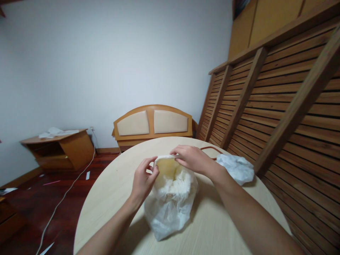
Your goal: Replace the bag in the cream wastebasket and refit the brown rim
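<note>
A thin white plastic bag point(171, 209) stands on the round table, bunched and crumpled toward me. Its upper part surrounds an opening with a yellowish inside point(166, 168); whether a container sits within it, I cannot tell. My left hand point(145, 177) pinches the left side of the white rim between thumb and fingers. At the rim's far right, my right hand point(190, 158) grips the edge, with fingertips curled over it. To the right of that hand lies a crumpled white plastic bundle point(236, 168), beside a reddish-brown curved strip point(212, 148).
The pale round table point(106, 212) fills the lower middle. Wooden slatted panels point(265, 106) lean close along the right. Behind the table stands a headboard point(152, 122). A low cabinet point(66, 148) and a white cable point(71, 186) are at left.
</note>
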Demonstrator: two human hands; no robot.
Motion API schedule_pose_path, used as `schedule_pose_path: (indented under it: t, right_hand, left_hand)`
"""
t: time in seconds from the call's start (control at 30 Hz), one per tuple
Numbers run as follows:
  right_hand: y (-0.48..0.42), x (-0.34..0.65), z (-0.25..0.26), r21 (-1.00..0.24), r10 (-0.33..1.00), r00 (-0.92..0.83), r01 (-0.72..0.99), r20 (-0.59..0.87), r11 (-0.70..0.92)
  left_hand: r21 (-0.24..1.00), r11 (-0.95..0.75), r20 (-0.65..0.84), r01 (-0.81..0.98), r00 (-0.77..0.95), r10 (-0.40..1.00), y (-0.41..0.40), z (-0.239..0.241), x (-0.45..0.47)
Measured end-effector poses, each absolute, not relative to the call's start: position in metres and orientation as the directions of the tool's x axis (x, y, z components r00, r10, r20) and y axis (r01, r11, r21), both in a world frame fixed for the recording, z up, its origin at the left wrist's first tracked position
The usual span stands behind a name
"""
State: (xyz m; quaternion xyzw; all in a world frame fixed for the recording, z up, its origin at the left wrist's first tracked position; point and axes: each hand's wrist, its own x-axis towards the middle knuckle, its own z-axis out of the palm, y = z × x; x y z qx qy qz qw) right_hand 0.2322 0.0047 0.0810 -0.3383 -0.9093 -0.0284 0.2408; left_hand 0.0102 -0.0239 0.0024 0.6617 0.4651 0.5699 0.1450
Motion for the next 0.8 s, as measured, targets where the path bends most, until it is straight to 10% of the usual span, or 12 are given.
schedule_pose_path:
  t: [0.27,0.8]
  right_hand:
    - [-0.001,0.223,0.085,-0.001,0.498,-0.634,0.617,0.592,0.787]
    - [-0.022,0.179,0.037,-0.068,0.696,-0.714,0.7,-0.079,0.711]
  left_hand:
    - [0.79,-0.456,0.558,0.409,-0.175,0.811,-0.019,0.006,0.004]
    - [0.707,-0.545,0.642,0.45,-0.087,0.761,-0.03,0.003,0.02]
